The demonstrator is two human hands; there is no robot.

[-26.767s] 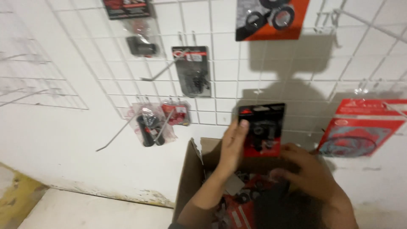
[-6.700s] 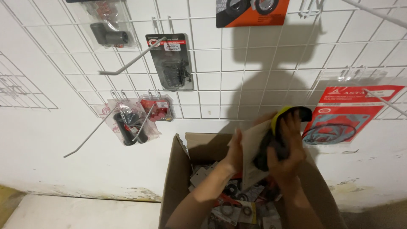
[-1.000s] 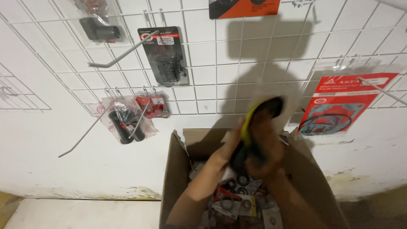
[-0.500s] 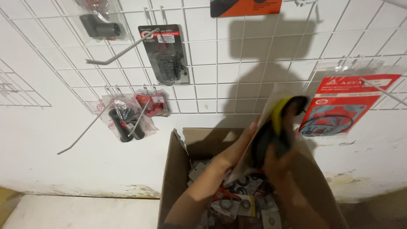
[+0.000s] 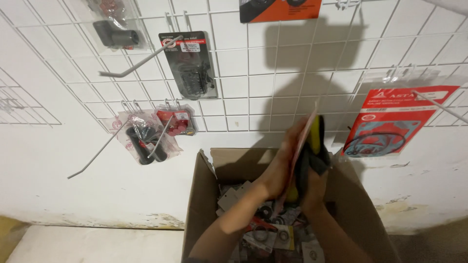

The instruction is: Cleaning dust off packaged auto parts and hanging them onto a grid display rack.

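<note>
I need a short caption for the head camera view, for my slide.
Both hands, left hand and right hand, hold a flat packaged part above an open cardboard box below a wire grid wall.

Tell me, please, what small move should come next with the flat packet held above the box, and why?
Probably lift the packet toward a bare hook on the wire grid. Both the left hand and right hand grip it edge-on above the open cardboard box, and similar packets hang on the grid, such as the red packet.
</note>
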